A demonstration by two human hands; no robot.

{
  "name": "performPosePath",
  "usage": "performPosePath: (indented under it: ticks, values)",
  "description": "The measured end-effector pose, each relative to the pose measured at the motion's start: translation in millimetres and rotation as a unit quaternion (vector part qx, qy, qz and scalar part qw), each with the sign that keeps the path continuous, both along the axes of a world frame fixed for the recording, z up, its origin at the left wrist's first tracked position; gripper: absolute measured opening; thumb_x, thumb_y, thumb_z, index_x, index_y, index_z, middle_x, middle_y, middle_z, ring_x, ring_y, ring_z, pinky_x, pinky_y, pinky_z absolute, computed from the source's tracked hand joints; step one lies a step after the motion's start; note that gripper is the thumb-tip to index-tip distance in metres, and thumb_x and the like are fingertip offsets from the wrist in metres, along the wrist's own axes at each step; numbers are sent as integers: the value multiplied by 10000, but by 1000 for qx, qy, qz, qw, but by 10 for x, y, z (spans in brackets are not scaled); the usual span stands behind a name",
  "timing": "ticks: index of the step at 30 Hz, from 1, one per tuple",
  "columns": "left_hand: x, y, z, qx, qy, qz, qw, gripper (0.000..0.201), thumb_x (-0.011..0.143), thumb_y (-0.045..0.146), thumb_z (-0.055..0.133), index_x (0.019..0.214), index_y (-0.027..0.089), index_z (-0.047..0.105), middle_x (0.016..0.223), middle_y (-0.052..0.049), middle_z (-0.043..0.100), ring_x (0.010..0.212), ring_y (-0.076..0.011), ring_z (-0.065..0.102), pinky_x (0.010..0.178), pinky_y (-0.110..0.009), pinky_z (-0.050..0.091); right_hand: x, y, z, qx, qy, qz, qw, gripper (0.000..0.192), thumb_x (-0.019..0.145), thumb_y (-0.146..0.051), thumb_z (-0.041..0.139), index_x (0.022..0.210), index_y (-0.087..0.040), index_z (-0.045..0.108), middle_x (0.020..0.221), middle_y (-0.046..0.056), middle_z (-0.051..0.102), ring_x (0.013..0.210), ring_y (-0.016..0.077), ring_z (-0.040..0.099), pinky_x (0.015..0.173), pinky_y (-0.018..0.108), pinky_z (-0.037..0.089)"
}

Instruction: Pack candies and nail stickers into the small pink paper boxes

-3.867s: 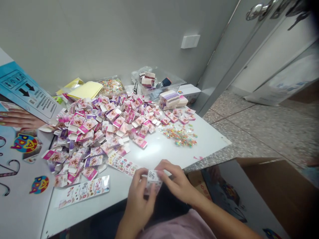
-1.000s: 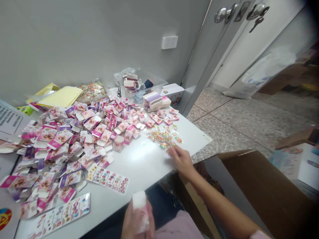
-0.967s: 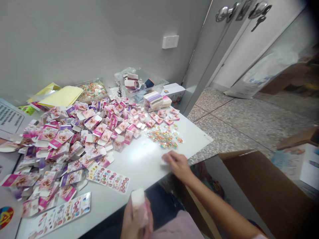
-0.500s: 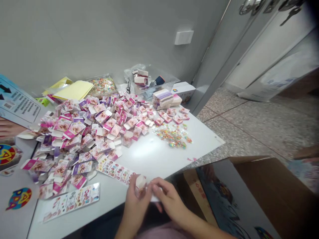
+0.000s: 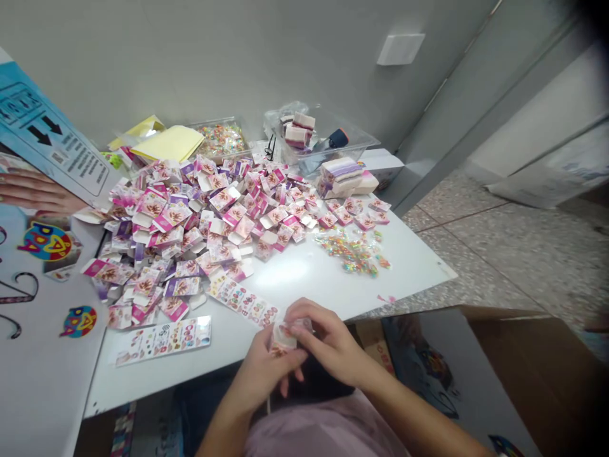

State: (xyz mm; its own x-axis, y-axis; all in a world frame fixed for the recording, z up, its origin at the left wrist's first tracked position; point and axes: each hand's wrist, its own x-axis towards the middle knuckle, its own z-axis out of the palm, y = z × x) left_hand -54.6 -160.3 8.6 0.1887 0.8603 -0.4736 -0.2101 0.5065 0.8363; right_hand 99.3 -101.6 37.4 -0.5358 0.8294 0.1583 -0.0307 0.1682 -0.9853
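Note:
At the near edge of the white table [image 5: 309, 279] both hands meet around one small pink and white box [image 5: 282, 336]. My left hand [image 5: 266, 371] grips it from below. My right hand [image 5: 328, 343] pinches its top together with a small clear packet. A sticker strip [image 5: 242, 301] lies just beyond the hands, and a second sticker strip [image 5: 162, 339] sits to the left. A big heap of flat pink and purple boxes [image 5: 190, 222] covers the table's middle and left. A loose pile of small colourful packets [image 5: 354, 251] lies to the right.
At the back stand a clear tub [image 5: 323, 139] with a few boxes, a tray of colourful bits [image 5: 221, 136], yellow sheets [image 5: 166, 143] and a stack of filled boxes [image 5: 342, 174]. An open cardboard carton [image 5: 523, 368] sits on the floor at right. Printed posters [image 5: 42, 190] lie left.
My right hand reached to the colourful packets, took one, and came back to the box in my left hand. Both hands now close together on the box at the table edge.

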Motion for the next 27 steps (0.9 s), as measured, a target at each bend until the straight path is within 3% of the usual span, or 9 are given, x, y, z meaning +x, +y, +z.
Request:
performPosePath:
  ticks: [3,7,11,13,16,19,23,27]
  values:
    - [-115,-22,52,24,32,8,999,388,743,368,766,994,136,581,679,10,619,464,-77,504,365,-162,414,26,75,144,66,-83,55,993,161,971,-221,505,947,-195,662,928,59,574,857,168,569,766,305,469]
    - [-205,-70,139,46,65,-28,996,291,785,358,735,920,142,593,725,-2,631,540,-91,532,424,-177,456,17,146,194,70,-148,132,978,132,951,-177,523,1009,-207,638,973,49,576,848,156,571,766,290,473]
    - [-219,-72,236,56,39,-50,996,268,832,343,684,1001,160,584,784,-17,640,674,-142,608,509,-211,503,-97,96,91,46,-113,-4,993,325,873,-202,655,1173,-216,532,1058,55,584,689,120,526,622,260,465]
    - [-236,-63,263,61,32,-54,996,273,847,350,667,1022,159,581,803,-27,639,694,-153,617,526,-224,503,-152,44,57,90,-90,-30,991,227,878,-215,663,1090,-217,585,1038,58,598,774,151,554,682,286,481]
    - [-266,-64,257,74,41,-5,996,362,852,388,668,1109,155,562,753,-5,603,622,-118,559,528,-216,461,-184,-34,74,164,-93,-6,982,130,923,-208,605,1034,-239,666,1155,83,597,1086,228,523,936,397,454]
    - [-248,-83,209,86,24,50,995,473,856,412,671,1224,160,512,707,32,538,565,-84,476,545,-215,425,-173,-82,103,154,-111,34,981,208,957,-183,534,1092,-254,676,1288,92,541,1223,242,451,1044,447,400]
    - [-159,-81,165,74,-110,142,981,513,795,477,699,1168,158,551,765,-6,581,618,-116,518,523,-224,433,-148,-111,38,141,-106,27,984,255,950,-165,539,1170,-255,629,1300,103,513,1233,233,468,1045,429,422]
    - [-146,-24,174,28,-161,191,968,311,795,428,618,886,131,621,685,-43,617,587,-163,575,387,-202,361,-167,-172,-30,183,-74,-36,980,282,938,-119,536,1183,-250,586,1232,108,527,1106,206,542,930,369,497]
